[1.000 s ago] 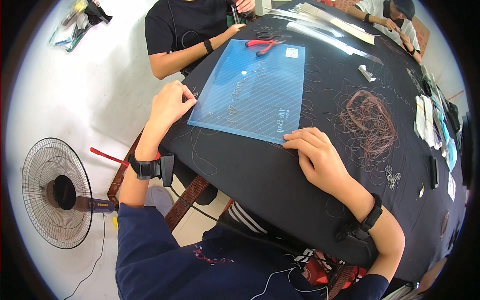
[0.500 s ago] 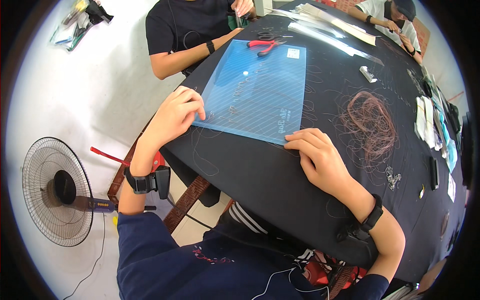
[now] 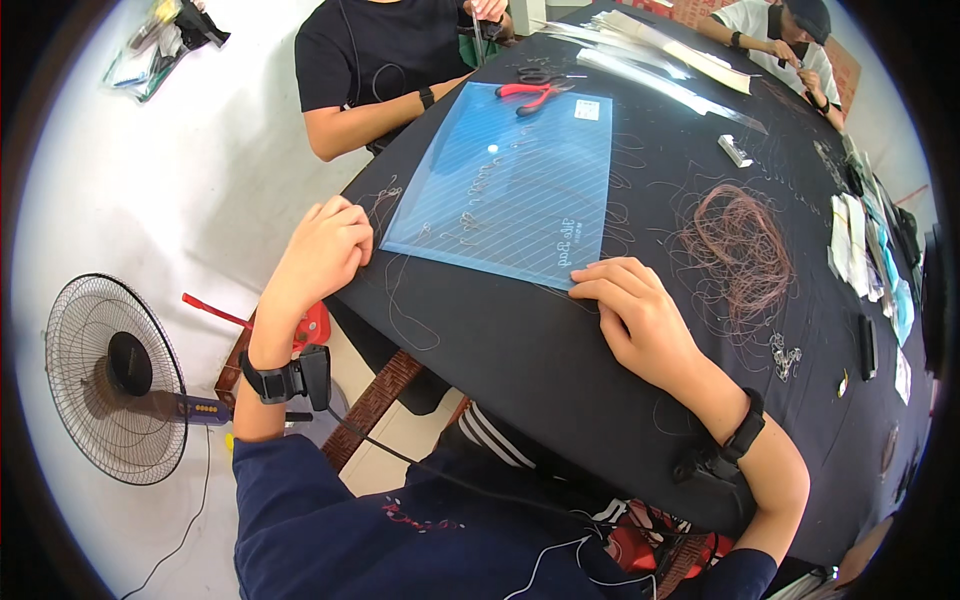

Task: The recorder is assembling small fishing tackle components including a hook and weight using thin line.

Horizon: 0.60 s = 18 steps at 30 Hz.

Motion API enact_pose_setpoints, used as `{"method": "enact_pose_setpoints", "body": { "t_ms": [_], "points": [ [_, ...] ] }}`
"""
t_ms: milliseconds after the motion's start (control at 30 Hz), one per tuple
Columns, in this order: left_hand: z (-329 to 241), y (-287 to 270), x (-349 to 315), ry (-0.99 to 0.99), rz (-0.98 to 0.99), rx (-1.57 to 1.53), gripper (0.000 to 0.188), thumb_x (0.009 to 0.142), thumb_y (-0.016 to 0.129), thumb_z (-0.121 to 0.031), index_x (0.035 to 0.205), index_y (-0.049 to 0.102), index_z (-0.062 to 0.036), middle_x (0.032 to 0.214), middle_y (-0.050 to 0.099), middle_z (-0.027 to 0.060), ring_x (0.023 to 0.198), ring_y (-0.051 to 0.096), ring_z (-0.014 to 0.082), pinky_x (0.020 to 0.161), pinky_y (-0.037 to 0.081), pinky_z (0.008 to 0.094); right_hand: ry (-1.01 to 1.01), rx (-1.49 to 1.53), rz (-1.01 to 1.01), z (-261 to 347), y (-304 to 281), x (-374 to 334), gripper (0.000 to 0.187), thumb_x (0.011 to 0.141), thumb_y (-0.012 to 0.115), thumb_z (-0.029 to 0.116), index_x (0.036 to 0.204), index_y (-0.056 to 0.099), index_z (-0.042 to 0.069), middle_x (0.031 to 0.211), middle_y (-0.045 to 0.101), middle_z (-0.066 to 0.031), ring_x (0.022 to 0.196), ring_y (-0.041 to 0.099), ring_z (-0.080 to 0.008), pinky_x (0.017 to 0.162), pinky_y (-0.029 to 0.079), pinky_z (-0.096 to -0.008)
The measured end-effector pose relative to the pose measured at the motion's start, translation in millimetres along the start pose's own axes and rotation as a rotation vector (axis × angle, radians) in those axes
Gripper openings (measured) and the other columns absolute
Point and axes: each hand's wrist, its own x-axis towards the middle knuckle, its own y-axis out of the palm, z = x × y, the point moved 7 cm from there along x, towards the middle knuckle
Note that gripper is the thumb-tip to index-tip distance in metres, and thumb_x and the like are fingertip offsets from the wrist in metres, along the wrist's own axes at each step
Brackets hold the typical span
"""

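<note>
A translucent blue file bag point(image 3: 545, 190) lies on the black-covered table, with several small fish hooks point(image 3: 470, 220) and thin lines on it. My right hand point(image 3: 640, 320) rests its outstretched fingertips on the bag's near right corner, thumb apart. Off the bag's near left corner, my left hand point(image 3: 325, 245) is closed with its fingers curled together; what they hold, if anything, is hidden. Fine line with small hooks point(image 3: 388, 190) lies just beyond that hand, and a loop of thin line point(image 3: 405, 320) trails over the near table edge.
Red-handled pliers point(image 3: 535, 95) and dark scissors point(image 3: 540, 74) lie at the bag's far edge. A reddish-brown coil of line point(image 3: 740, 260) and a small heap of hooks point(image 3: 785, 358) are to the right. Two other people sit across the table. A fan point(image 3: 120, 375) stands at left.
My left hand has moved left and slightly toward me, off the file bag's corner. More hooks and line now show there. My right hand has stayed in place.
</note>
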Motion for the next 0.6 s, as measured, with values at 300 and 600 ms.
{"method": "enact_pose_setpoints", "body": {
  "t_ms": [300, 600],
  "points": [
    [20.2, -1.9, -7.0, -0.166, -0.046, 0.088, 0.008, 0.075, 0.055, -0.002, 0.071, 0.060, -0.0065, 0.077, 0.062, 0.0054, 0.089, 0.056, 0.0253, 0.081, 0.041, 0.0371, -0.002, -0.007, -0.006, 1.8, -0.5, 0.1, 0.022, 0.078, 0.058, -0.006, 0.097, 0.064, 0.003, 0.110, 0.065, -0.0084, 0.107, 0.057, -0.0278, 0.090, 0.044, -0.0393],
    [7.8, -6.7, -6.5, -0.241, 0.020, -0.008, 0.010, 0.077, 0.070, -0.015, 0.078, 0.062, -0.0082, 0.073, 0.062, 0.0028, 0.085, 0.056, 0.0243, 0.081, 0.041, 0.0369, -0.002, -0.008, -0.007, 2.1, -0.9, 0.2, 0.022, 0.078, 0.058, -0.006, 0.097, 0.064, 0.002, 0.110, 0.065, -0.0087, 0.106, 0.057, -0.0276, 0.090, 0.044, -0.0394]
  ]
}}
